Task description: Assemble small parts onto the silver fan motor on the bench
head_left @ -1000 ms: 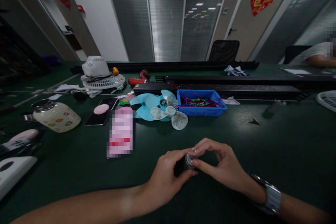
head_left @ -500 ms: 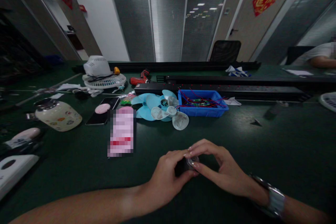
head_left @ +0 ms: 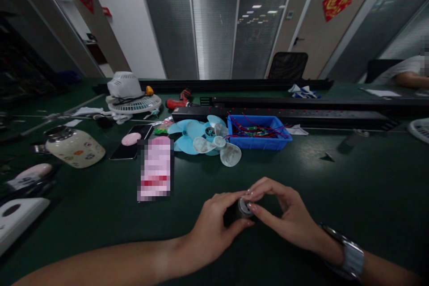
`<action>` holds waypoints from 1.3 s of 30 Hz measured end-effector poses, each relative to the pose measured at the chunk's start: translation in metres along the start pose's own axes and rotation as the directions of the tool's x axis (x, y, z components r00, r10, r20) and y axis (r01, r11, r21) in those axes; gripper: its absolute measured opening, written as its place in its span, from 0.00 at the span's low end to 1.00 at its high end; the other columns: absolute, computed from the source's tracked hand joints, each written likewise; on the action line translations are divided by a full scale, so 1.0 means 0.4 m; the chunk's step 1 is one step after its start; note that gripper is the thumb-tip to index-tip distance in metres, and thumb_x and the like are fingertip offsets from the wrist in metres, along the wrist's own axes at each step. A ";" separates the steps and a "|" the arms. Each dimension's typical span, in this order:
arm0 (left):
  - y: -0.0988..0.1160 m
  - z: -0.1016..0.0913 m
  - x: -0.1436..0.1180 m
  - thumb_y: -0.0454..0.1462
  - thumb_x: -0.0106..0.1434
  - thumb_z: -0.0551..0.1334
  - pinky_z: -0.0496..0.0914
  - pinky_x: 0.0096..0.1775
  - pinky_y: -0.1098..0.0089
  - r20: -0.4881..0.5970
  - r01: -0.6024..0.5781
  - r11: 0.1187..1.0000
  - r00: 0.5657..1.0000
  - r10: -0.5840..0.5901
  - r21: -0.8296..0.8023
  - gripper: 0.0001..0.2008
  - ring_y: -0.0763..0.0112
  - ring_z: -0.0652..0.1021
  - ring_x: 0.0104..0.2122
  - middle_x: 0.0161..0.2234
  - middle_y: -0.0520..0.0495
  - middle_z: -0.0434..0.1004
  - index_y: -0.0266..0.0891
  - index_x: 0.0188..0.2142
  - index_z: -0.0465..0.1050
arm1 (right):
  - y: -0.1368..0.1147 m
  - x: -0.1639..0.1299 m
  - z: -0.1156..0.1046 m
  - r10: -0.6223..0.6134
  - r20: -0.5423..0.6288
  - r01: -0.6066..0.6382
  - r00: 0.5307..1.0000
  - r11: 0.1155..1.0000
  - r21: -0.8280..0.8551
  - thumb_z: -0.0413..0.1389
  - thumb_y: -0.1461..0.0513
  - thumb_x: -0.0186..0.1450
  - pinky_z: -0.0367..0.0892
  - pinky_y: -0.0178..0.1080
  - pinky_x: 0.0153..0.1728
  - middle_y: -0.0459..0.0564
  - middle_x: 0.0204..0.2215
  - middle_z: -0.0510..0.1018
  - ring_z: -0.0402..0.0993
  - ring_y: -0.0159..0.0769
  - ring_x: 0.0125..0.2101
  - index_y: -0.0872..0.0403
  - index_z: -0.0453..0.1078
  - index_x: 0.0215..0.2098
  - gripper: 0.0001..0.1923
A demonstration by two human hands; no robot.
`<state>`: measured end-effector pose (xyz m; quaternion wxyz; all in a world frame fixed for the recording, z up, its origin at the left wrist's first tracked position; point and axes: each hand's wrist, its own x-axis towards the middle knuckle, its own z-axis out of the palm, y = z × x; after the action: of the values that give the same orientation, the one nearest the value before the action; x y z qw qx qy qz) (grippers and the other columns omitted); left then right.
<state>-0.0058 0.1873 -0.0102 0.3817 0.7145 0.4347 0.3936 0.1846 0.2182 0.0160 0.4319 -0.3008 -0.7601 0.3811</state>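
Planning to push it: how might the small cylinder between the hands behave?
The cylinder could roll if tipped over, judging by its round rim. Its grey, metallic sheen suggests it is stiff, maybe heavy for its size.

The small metallic cylinder is grey, the rectangular plastic bin blue, the rounded flask cream with multicoloured patches.

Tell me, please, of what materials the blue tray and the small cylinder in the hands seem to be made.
Blue tray: probably plastic, smooth and faintly glossy, judging by its even colour. Small cylinder: likely metal, grey, from the pale shine on its rim, though much is hidden.
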 end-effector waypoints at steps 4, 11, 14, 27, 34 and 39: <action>-0.001 -0.003 0.001 0.30 0.57 0.71 0.70 0.49 0.60 0.005 0.002 1.000 1.000 -0.002 0.000 0.24 0.59 0.79 0.46 0.48 0.48 0.81 0.44 0.53 0.74 | 0.006 -0.002 0.002 0.000 -0.019 0.000 1.000 1.000 -0.012 0.65 0.67 0.59 0.73 0.36 0.36 0.46 0.33 0.80 0.78 0.34 0.34 0.51 0.73 0.36 0.09; 0.000 -0.004 -0.003 0.30 0.56 0.71 0.71 0.49 0.61 0.002 -0.005 1.000 1.000 0.005 0.002 0.25 0.60 0.80 0.45 0.48 0.49 0.82 0.44 0.53 0.74 | -0.001 0.008 0.004 0.003 -0.054 -0.007 0.999 0.998 -0.066 0.66 0.67 0.59 0.73 0.32 0.34 0.43 0.31 0.79 0.78 0.31 0.32 0.50 0.74 0.33 0.08; 0.000 -0.003 -0.003 0.32 0.56 0.72 0.71 0.50 0.60 0.004 0.007 1.000 1.000 -0.008 0.018 0.25 0.60 0.79 0.46 0.48 0.49 0.81 0.44 0.53 0.74 | -0.010 0.010 -0.025 -0.032 -0.080 0.024 0.996 0.995 -0.094 0.66 0.66 0.59 0.74 0.33 0.35 0.43 0.31 0.80 0.79 0.32 0.33 0.50 0.74 0.33 0.07; 0.003 -0.001 0.000 0.34 0.55 0.72 0.71 0.53 0.59 0.007 0.084 0.995 0.996 -0.085 0.048 0.27 0.59 0.79 0.49 0.50 0.49 0.81 0.45 0.55 0.73 | 0.107 -0.125 -0.177 0.194 0.014 -0.172 0.981 0.899 -0.403 0.64 0.55 0.63 0.77 0.44 0.43 0.50 0.36 0.82 0.80 0.43 0.40 0.49 0.79 0.38 0.08; 0.008 -0.003 0.001 0.34 0.56 0.72 0.70 0.53 0.59 0.011 0.081 0.996 0.997 -0.082 0.043 0.26 0.59 0.79 0.49 0.50 0.48 0.80 0.46 0.54 0.73 | 0.117 -0.132 -0.172 0.163 0.065 -0.118 0.985 0.890 -0.441 0.66 0.57 0.61 0.76 0.50 0.46 0.52 0.44 0.80 0.77 0.48 0.47 0.46 0.78 0.41 0.10; 0.003 -0.004 0.002 0.34 0.57 0.72 0.71 0.52 0.60 0.023 0.075 0.996 0.997 -0.076 0.039 0.26 0.60 0.79 0.48 0.50 0.49 0.81 0.47 0.55 0.73 | 0.078 -0.102 -0.160 0.094 -0.015 -0.093 0.995 0.922 -0.376 0.66 0.59 0.60 0.78 0.47 0.42 0.50 0.37 0.83 0.80 0.46 0.41 0.47 0.78 0.37 0.06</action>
<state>-0.0067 0.1879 -0.0082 0.3879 0.7096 0.4639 0.3618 0.2634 0.2231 -0.0062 0.3460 -0.4132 -0.8047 0.2489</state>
